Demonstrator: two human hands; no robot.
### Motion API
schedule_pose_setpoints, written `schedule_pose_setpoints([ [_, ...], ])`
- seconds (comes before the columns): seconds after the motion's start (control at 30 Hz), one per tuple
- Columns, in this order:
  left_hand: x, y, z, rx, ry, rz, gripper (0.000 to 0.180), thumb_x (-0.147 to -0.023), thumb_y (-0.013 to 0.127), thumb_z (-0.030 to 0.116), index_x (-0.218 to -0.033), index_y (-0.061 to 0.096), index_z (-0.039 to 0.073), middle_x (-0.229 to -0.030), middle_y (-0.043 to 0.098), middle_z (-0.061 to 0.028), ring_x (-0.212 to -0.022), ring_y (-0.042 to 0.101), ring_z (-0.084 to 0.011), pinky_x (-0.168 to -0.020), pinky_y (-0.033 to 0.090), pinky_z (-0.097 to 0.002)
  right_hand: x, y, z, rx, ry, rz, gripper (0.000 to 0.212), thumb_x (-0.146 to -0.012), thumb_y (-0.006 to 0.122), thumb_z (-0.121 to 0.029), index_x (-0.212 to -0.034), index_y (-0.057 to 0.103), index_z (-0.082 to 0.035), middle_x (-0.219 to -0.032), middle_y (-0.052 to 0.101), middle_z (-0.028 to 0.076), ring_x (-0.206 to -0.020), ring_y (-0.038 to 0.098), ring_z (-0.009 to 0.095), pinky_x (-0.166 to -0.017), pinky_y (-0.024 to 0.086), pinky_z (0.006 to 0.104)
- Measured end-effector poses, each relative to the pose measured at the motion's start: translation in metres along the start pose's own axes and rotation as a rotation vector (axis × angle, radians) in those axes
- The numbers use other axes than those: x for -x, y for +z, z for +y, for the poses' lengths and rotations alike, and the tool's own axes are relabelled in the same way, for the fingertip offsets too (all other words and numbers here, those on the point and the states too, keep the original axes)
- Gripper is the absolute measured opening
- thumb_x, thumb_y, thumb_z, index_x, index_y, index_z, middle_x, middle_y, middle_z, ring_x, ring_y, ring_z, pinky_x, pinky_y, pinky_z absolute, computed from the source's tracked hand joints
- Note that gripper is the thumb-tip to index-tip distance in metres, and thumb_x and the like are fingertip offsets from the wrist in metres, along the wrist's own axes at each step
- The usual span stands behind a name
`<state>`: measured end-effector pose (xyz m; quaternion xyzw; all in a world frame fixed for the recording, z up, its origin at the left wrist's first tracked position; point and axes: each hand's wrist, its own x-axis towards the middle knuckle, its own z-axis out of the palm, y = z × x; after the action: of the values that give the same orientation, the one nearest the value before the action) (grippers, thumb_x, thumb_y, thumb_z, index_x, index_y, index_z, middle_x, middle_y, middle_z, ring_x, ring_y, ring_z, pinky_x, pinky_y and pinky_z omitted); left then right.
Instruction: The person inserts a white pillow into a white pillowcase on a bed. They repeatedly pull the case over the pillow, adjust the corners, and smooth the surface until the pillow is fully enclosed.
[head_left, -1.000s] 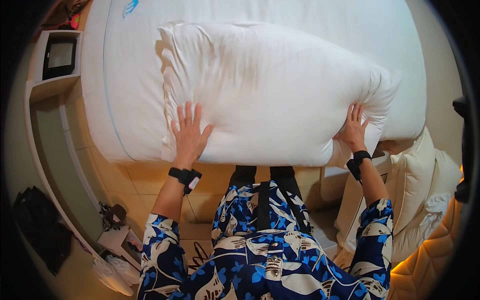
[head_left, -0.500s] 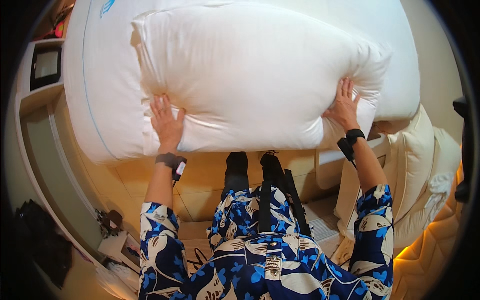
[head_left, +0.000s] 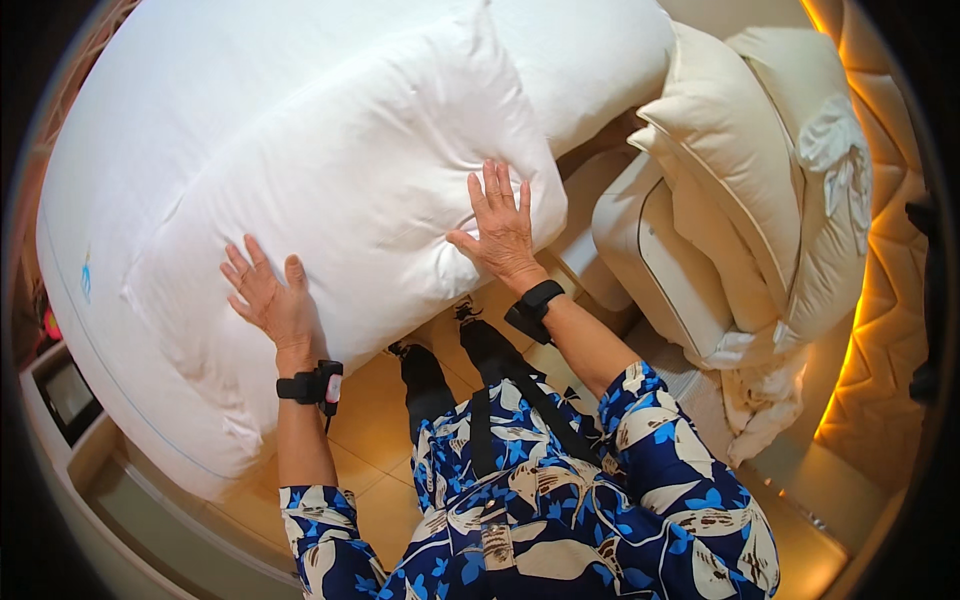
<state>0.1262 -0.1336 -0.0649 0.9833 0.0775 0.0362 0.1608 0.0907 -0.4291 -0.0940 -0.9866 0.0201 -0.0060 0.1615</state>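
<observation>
A big white pillow (head_left: 340,190) lies at the near edge of a white-sheeted bed (head_left: 90,350), its cover creased at the right end. Over the pillow's near left part is my left hand (head_left: 268,300), fingers spread, holding nothing; whether it touches the cloth I cannot tell. My right hand (head_left: 497,225) rests with outstretched fingers at the pillow's right end, where the cover dips and wrinkles. Both wrists carry black straps with small devices.
Cream pillows (head_left: 725,130) are piled on a pale upholstered seat (head_left: 670,255) to the right, with a crumpled white cloth (head_left: 832,140) on top. A lit, padded wall (head_left: 890,300) stands behind them. Low shelving (head_left: 75,400) runs along the left.
My view has turned to the right, so the bed sits further left. My left hand has eased off its press into the pillow; the right hand stays at the right end, fingers more spread.
</observation>
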Motion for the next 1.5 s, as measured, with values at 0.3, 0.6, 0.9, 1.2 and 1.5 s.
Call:
schedule_pose_setpoints([
  [0.3,0.006,0.013,0.002,-0.332,0.037,-0.108,0.072,-0.090,0.046,0.043,-0.147,0.012,0.014,-0.153,0.009,-0.0127,-0.141,0.000,-0.0345,-0.108,0.004,-0.0580,0.008,0.004,0.005,-0.163,0.119,-0.082,0.097,-0.068,0.070,-0.053,-0.146,0.022,-0.020,-0.153,0.005,0.017,-0.141,0.004,0.034,-0.107,0.006,0.0613],
  [0.6,-0.002,0.021,0.004,-0.497,-0.035,-0.188,0.073,-0.091,0.039,0.047,-0.147,0.008,0.011,-0.154,0.004,-0.0139,-0.141,0.000,-0.0354,-0.109,0.004,-0.0559,-0.010,0.022,0.007,-0.187,0.072,-0.080,0.089,-0.070,0.065,-0.056,-0.141,0.028,-0.018,-0.150,0.012,0.020,-0.139,0.010,0.036,-0.105,0.007,0.0632],
  [0.9,-0.009,0.032,-0.007,-0.496,-0.049,-0.190,0.072,-0.092,0.034,0.049,-0.148,0.009,0.011,-0.153,0.007,-0.0137,-0.141,0.003,-0.0347,-0.109,0.005,-0.0542,0.026,0.003,0.070,-0.215,0.113,0.097,0.065,-0.076,0.066,-0.034,-0.133,0.045,-0.010,-0.141,0.036,0.016,-0.135,0.027,0.029,-0.106,0.019,0.0489],
  [1.2,-0.008,0.038,-0.022,-0.551,-0.018,-0.162,0.072,-0.092,0.031,0.051,-0.148,0.008,0.010,-0.153,0.008,-0.0133,-0.141,0.004,-0.0340,-0.110,0.006,-0.0539,0.097,0.034,0.095,-1.918,1.160,0.097,0.069,-0.080,0.063,-0.054,-0.127,0.048,-0.007,-0.122,0.055,0.007,-0.108,0.053,0.020,-0.095,0.042,0.0369],
  [1.5,-0.009,0.039,-0.026,-0.568,-0.003,-0.173,0.072,-0.093,0.029,0.051,-0.147,0.008,0.009,-0.153,0.008,-0.0135,-0.141,0.004,-0.0338,-0.110,0.007,-0.0530,0.100,-0.010,0.097,-1.807,0.921,-0.072,0.064,-0.073,0.076,-0.036,-0.123,0.050,-0.004,-0.114,0.058,0.003,-0.101,0.056,0.015,-0.086,0.047,0.0307],
])
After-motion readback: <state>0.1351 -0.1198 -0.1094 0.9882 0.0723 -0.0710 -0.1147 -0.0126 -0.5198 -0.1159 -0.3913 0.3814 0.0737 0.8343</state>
